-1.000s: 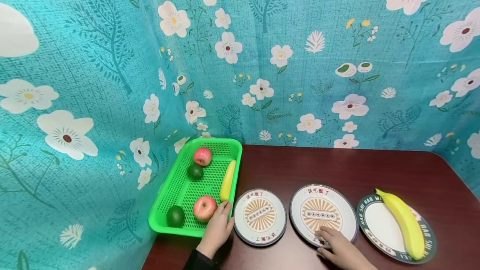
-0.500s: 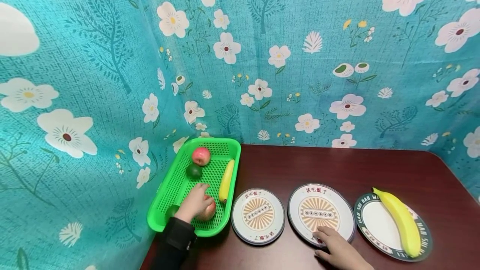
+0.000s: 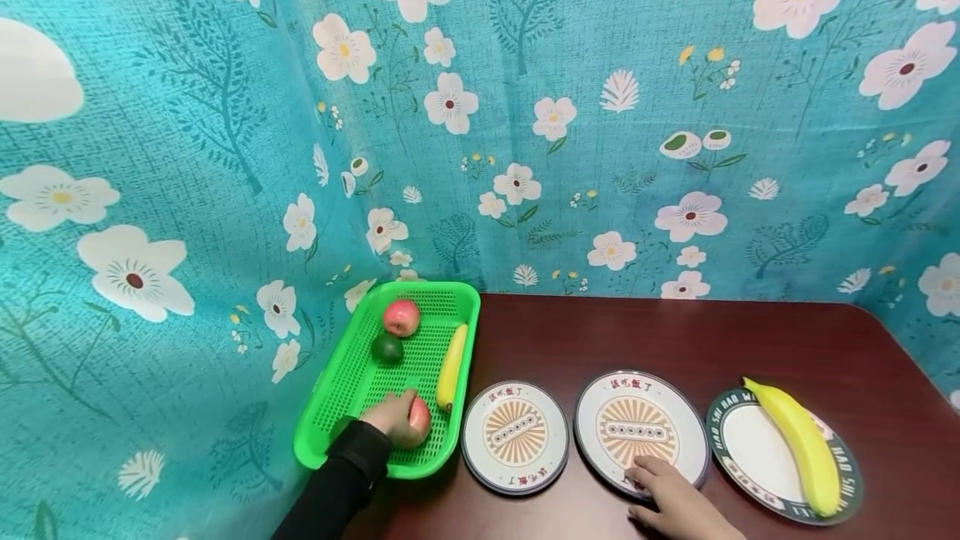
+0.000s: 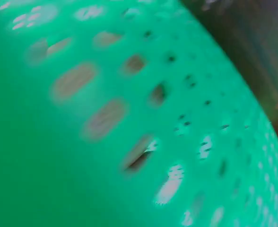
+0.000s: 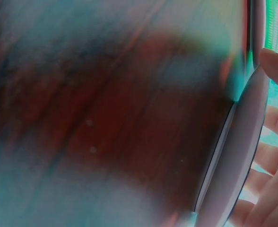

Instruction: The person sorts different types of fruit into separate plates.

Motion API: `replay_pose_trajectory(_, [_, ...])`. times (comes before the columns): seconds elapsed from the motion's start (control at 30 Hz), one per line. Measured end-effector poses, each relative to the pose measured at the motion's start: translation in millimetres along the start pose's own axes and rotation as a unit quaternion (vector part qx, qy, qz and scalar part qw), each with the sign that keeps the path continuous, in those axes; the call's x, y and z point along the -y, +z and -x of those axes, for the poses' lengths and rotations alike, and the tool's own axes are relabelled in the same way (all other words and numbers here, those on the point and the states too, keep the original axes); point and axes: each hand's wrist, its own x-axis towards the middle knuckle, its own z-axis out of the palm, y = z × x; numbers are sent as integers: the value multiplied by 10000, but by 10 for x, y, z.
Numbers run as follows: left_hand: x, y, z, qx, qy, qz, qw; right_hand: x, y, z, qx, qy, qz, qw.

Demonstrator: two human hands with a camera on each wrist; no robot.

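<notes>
In the head view, my left hand point(image 3: 390, 416) is inside the green basket point(image 3: 468, 390), its fingers curled over the near red apple point(image 3: 421, 421) from the left and above. A dark green round fruit to its left is mostly covered by the sleeve. The left wrist view shows only the basket's perforated wall point(image 4: 186, 104), not the hand. My right hand point(image 3: 671, 497) rests on the front rim of the middle white plate point(image 3: 697, 440), fingers relaxed. In the right wrist view, its thumb point(image 5: 276, 68) and fingers lie by the plate's edge point(image 5: 245, 137).
The basket also holds a banana point(image 3: 452, 367), a far apple point(image 3: 401, 317) and another dark green fruit point(image 3: 387, 348). A smaller white plate point(image 3: 491, 465) stands between basket and middle plate. At right, a larger banana point(image 3: 802, 448) lies on a dark-rimmed plate point(image 3: 720, 432).
My left hand has gone from the basket's right front rim, up and over the side, down onto the near apple. The right hand stays on the middle plate.
</notes>
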Motion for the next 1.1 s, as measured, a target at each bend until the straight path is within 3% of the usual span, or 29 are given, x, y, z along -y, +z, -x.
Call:
replay_pose_trajectory(0.23, [0,177,-63,-543,-23,42,9985,-5,-3,13,-66,-36,38,10000])
replay_pose_trajectory(0.57, [45,197,-56,-721,86,221,9971,21,-16,-5,95,166,-70,9998])
replay_pose_trajectory(0.73, [73,181,0,-909,-37,291,9954,11,21,9,-21,-39,50,10000])
replay_pose_trajectory(0.93, [-12,32,81,-1710,-291,469,9837,3,22,19,11,-94,81,9999])
replay_pose_trajectory(1.1, [-228,-133,157,-2492,-122,416,9675,20,-5,1,-44,-56,41,10000])
